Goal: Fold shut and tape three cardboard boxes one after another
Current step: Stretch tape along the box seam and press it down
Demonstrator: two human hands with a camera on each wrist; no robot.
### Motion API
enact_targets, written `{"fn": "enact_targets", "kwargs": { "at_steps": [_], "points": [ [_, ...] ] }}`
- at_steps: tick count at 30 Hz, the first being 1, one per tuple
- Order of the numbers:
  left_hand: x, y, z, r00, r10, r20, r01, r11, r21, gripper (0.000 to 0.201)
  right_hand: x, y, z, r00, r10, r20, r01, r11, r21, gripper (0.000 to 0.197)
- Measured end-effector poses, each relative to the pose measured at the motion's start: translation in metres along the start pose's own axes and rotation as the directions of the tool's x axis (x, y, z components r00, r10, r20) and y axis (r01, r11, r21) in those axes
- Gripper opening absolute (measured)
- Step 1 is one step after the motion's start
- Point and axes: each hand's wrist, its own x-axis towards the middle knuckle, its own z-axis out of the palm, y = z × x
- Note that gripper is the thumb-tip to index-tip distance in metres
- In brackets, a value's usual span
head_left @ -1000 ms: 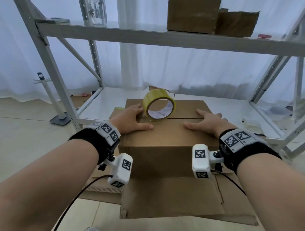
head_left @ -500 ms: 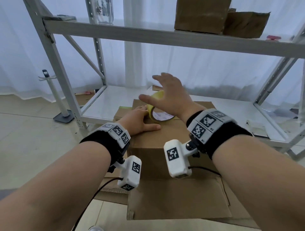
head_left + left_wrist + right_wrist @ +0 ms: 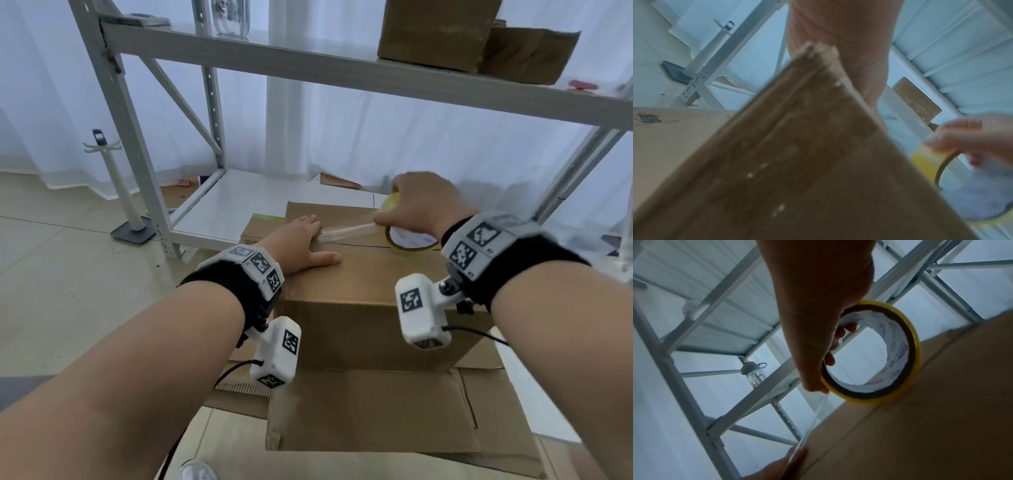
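The cardboard box (image 3: 359, 274) stands with its top flaps folded shut, on flattened cardboard (image 3: 376, 411) that lies on the floor, just in front of a white metal shelf rack (image 3: 219, 85). The left hand (image 3: 298, 243) lies flat on the left end of the top, fingers straight and close together, and presses down the free end of the clear tape strip (image 3: 346, 231). The right hand (image 3: 421, 205) grips the yellow tape roll (image 3: 879, 353), some fingertips curled inside its core, and the strip runs tight between the two hands, near the seam. To do this step well, I think the roll should travel low along the seam while the left hand holds the end firmly, so the tape does not wrinkle. Two more boxes (image 3: 472, 37) sit on the upper shelf, and white curtains (image 3: 342, 137) hang behind.
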Motion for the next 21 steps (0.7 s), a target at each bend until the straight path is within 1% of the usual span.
{"fn": "enact_targets", "kwargs": {
  "at_steps": [2, 4, 6, 9, 12, 14, 18, 21],
  "points": [
    [-0.001, 0.001, 0.002, 0.998, -0.023, 0.056, 0.021, 0.999, 0.029, 0.087, -0.005, -0.001, 0.01, 1.0, 0.008, 0.011, -0.007, 1.0, -0.025, 0.04],
    [-0.001, 0.001, 0.004, 0.994, -0.057, 0.092, 0.053, 0.998, 0.044, 0.089, -0.006, -0.006, 0.014, 1.0, 0.002, -0.014, -0.003, 0.997, -0.071, 0.039],
    [0.0, 0.001, 0.006, 0.992, -0.083, 0.096, 0.076, 0.994, 0.079, 0.091, -0.006, -0.009, 0.013, 0.999, -0.017, -0.028, 0.012, 0.986, -0.165, 0.036],
    [0.002, 0.002, 0.008, 0.989, -0.112, 0.093, 0.1, 0.987, 0.122, 0.096, -0.002, -0.016, 0.011, 1.0, -0.007, 0.029, 0.014, 0.96, -0.28, 0.035],
    [0.001, 0.004, 0.008, 0.984, -0.145, 0.1, 0.126, 0.977, 0.174, 0.1, 0.002, -0.019, 0.011, 0.995, 0.048, 0.088, -0.023, 0.963, -0.27, 0.036],
    [0.001, 0.009, 0.006, 0.98, -0.164, 0.111, 0.136, 0.965, 0.224, 0.101, 0.004, -0.019, 0.01, 0.993, 0.059, 0.105, -0.031, 0.968, -0.247, 0.038],
    [0.005, 0.017, 0.001, 0.97, -0.195, 0.143, 0.137, 0.931, 0.339, 0.101, 0.004, -0.015, 0.012, 0.995, 0.028, 0.099, -0.006, 0.977, -0.212, 0.036],
    [0.011, 0.026, 0.0, 0.966, -0.196, 0.166, 0.125, 0.923, 0.363, 0.101, 0.004, -0.011, 0.014, 0.997, 0.011, 0.076, 0.005, 0.98, -0.2, 0.033]
  ]
}}
